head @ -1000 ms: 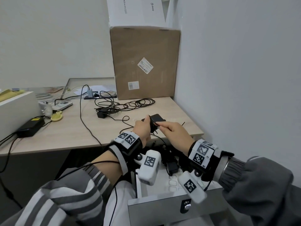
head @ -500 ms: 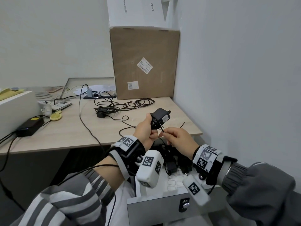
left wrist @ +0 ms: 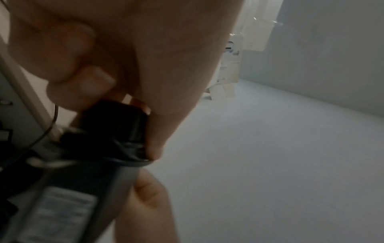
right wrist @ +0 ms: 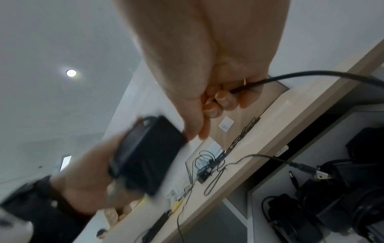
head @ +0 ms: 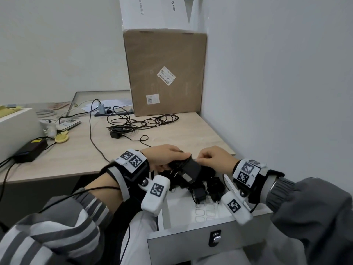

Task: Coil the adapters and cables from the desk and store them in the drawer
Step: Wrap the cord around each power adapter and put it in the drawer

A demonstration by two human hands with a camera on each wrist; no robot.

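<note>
— Over the open drawer [head: 208,232], lower centre of the head view: what are your two hands doing?

— Your left hand [head: 164,156] wraps its fingers round a black adapter [head: 192,168], gripping it just past the desk's [head: 76,155] front edge. Your right hand [head: 215,159] meets it from the right, thumb and forefinger pinched together on the adapter's thin black cable [right wrist: 290,77]; the right wrist view shows that cable running out of the curled fingers toward the right edge of the frame.

— And the adapter itself?

— Tilted, held in the air between both hands, above the drawer's back part. The left wrist view shows its label side, blurred, so the print cannot be read.

— What already lies in the drawer?

— Several black adapters and plugs [head: 202,190] bunched at the back, beneath your hands.

— What remains on the desk?

— A loose tangle of black cables [head: 145,123] with a small adapter, centre of the frame, in front of a brown cardboard box [head: 165,71] against the wall. At the left edge, a larger black power brick [head: 31,151] sits beside a white box [head: 17,129].
</note>
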